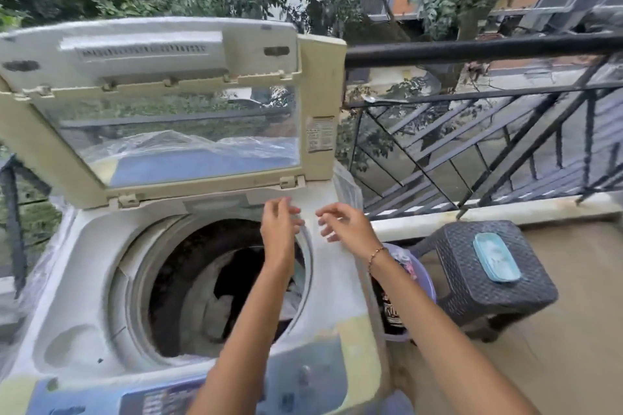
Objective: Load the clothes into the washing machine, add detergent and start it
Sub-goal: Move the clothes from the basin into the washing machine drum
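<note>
The washer (188, 280) stands on a balcony with its lid (161, 101) raised upright at 12 o'clock, the drum (215, 290) open below it. Clothes (236, 280) lie inside the drum, dark and pale pieces mixed (the frame is blurred, so single garments cannot be told apart). Both hands reach over the back rim of the tub opening, toward 1 o'clock of the drum. The left hand (278, 226) hovers with fingers loosely spread, gripping nothing. The right hand (347, 224) is just beside it, also spread and empty, a bracelet (375, 254) on its wrist. The two hands are near each other but apart. At 3 o'clock of the washer, a purple basket (404, 296) sits on the floor with more clothing in it. Beyond it a dark stool (485, 280) carries a teal box (496, 258). A black railing (488, 131) runs behind.
</note>
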A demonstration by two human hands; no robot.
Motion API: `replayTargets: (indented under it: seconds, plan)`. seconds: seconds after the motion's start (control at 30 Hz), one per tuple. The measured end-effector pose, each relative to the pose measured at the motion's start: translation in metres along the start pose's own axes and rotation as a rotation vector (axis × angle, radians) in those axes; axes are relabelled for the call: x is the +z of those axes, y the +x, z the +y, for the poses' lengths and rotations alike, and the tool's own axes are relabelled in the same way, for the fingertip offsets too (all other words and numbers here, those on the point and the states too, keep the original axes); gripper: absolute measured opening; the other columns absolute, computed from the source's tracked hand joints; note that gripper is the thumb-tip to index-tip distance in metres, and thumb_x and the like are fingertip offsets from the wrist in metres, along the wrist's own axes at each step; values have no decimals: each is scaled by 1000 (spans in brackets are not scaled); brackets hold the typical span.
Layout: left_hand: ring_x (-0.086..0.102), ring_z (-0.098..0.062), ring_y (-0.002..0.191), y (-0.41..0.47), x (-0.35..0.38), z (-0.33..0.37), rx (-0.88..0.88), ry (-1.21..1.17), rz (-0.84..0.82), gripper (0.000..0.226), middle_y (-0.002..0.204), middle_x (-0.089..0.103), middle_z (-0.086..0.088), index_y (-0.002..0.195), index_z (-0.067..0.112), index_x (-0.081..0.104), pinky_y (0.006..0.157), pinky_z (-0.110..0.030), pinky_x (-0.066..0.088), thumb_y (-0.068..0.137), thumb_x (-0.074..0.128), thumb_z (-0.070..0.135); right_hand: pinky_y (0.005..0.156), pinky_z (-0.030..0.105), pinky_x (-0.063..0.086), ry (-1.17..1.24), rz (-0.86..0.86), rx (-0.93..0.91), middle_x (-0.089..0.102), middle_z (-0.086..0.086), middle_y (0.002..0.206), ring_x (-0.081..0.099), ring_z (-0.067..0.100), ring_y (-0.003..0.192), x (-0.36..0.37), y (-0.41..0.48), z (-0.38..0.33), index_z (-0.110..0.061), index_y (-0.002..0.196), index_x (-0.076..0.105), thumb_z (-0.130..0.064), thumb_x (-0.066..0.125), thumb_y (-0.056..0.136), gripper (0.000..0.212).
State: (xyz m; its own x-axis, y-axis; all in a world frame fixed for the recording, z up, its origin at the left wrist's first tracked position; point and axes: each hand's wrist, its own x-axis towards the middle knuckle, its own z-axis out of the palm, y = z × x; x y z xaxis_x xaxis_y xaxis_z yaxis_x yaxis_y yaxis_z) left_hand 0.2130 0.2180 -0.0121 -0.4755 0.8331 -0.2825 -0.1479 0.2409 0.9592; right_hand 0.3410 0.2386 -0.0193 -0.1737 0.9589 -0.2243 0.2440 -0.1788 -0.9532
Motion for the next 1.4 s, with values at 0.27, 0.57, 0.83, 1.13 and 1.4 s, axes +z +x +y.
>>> replayTargets:
  seconds: [0.27,0.57,0.83,1.13,1.4]
  plan:
    - [56,-12,55,-35,166,-19,-93,30,-201,23,74,61,1,99,12,59,56,-23,43,96,37,14,51,17,45,84,104,139,62,4,70,55,10,52,-152,29,68,-17,79,61,0,47,93,26]
    - [53,-13,54,-10,290,-164,-547,95,-109,23,73,61,-1,88,12,60,50,-20,41,94,38,13,44,16,42,-12,79,456,58,4,65,48,0,36,-251,86,230,-14,81,56,0,44,94,23]
    - [54,-13,50,31,289,-313,-770,198,-36,19,62,62,1,91,12,55,42,-18,42,96,37,14,41,18,40,-75,5,740,54,2,67,52,8,41,-228,125,415,-10,86,56,1,44,92,17]
    - [51,-15,56,54,269,-410,-871,255,16,21,70,57,-1,85,14,56,52,-25,38,97,38,14,108,34,35,-352,-119,782,42,11,145,42,27,131,-200,160,541,-11,142,35,-16,66,83,67]
    - [54,-14,63,47,259,-430,-946,290,40,19,76,60,1,102,11,56,63,-26,44,97,39,18,79,24,40,-279,-81,806,60,8,94,54,20,89,-191,173,565,-13,130,38,-24,78,73,70]
